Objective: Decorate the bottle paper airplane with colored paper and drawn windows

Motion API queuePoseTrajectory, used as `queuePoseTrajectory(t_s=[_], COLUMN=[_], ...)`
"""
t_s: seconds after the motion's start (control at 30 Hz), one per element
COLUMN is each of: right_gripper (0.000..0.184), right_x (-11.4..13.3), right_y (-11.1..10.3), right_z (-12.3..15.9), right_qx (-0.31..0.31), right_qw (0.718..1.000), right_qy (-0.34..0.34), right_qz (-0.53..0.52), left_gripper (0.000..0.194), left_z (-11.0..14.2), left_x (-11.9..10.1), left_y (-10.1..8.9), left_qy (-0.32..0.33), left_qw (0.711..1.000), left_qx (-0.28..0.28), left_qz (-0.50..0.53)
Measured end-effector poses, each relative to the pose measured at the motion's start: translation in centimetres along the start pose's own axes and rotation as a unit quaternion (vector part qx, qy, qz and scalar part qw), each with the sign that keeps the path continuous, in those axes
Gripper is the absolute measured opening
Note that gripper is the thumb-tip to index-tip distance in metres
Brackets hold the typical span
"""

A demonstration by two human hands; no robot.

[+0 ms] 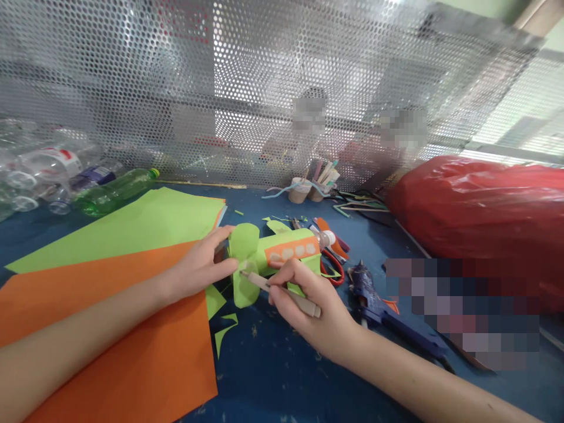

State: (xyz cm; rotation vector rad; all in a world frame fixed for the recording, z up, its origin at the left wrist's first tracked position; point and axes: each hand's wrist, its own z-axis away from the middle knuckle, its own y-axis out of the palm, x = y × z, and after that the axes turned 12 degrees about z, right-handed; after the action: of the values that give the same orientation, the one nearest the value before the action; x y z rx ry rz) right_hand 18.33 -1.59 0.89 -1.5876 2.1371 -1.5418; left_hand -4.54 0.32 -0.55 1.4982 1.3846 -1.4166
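Note:
A plastic bottle (326,238) wrapped in lime green paper lies on the blue table, its white cap to the right. Along its side runs an orange strip (291,252) with several pale spots. A rounded green paper piece (245,241) stands across the bottle's left end. My left hand (207,258) grips that end, its thumb against the green piece and some fingers hidden behind. Closed around a pale marker (304,304), my right hand (311,299) holds its tip at the middle of the green piece.
Orange (145,352) and green paper sheets (145,223) lie left. Red-handled scissors (337,276) and a blue glue gun (374,299) lie right, near a large red bag (480,205). Clear and green bottles (118,191), cups of sticks (300,191) and a perforated metal screen stand behind.

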Motion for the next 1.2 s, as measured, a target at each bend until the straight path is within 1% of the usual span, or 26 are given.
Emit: queuePoseTrajectory(t_s=[0.33,0.47,0.7,0.83,0.97,1.2], right_gripper=[0.010,0.011,0.011,0.011,0.012,0.012], right_x=[0.15,0.15,0.33,0.17,0.03,0.02], right_y=[-0.15,-0.14,-0.10,-0.09,-0.07,-0.03], right_z=[-0.09,-0.15,-0.09,-0.06,-0.02,-0.04], right_qx=[0.000,0.000,-0.001,-0.001,-0.001,-0.003], right_qw=[1.000,1.000,1.000,1.000,1.000,1.000], right_qy=[-0.004,-0.005,-0.003,0.002,0.004,0.006], right_qz=[0.004,0.001,0.003,0.001,-0.008,-0.014], left_gripper=[0.052,0.050,0.053,0.051,0.052,0.047], left_z=[-0.01,0.05,-0.07,-0.10,0.00,0.05], left_x=[0.57,0.50,0.57,0.45,0.32,0.14], left_y=[-0.12,-0.11,-0.15,-0.13,-0.12,-0.11], left_qy=[0.012,0.015,0.012,0.010,0.000,0.000], left_qw=[1.000,1.000,1.000,1.000,1.000,1.000], left_qx=[0.006,0.011,0.003,0.009,0.003,-0.001], left_qz=[0.010,0.011,0.000,0.002,0.008,-0.004])
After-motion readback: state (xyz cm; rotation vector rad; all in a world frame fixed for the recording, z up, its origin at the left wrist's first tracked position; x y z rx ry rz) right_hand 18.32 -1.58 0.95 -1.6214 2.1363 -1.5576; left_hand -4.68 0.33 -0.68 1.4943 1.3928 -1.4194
